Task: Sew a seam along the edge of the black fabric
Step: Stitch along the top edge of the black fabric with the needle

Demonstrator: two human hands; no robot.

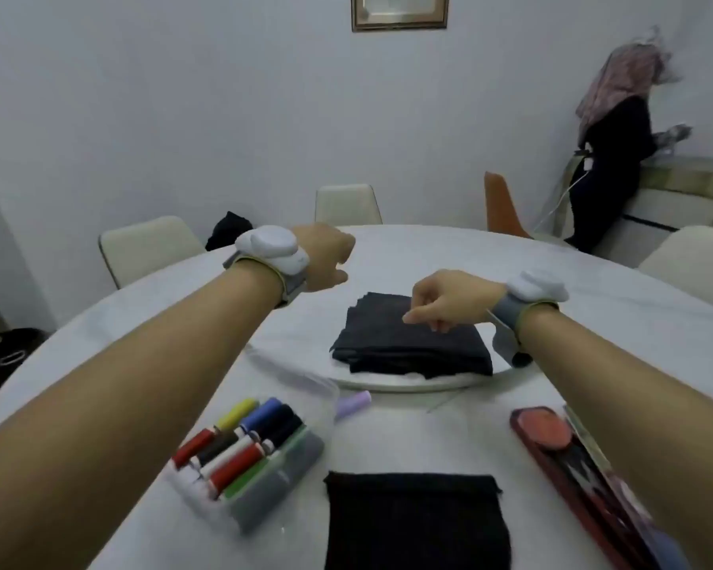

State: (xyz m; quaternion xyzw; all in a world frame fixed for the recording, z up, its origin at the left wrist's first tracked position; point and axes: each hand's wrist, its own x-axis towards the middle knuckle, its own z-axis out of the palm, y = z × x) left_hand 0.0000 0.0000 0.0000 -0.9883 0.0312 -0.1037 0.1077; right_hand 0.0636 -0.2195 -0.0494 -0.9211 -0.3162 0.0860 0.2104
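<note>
One black fabric square, flat and frayed-edged, lies at the near edge of the table, beyond it a folded dark stack. The right hand curls over the stack, grip impossible to tell; the left hand hovers loosely curled, empty

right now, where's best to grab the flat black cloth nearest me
Likely the flat black cloth by its far right corner, pinched from above and the right: it lies flat, so only edges lift, and the thread box crowds the left corner.
</note>
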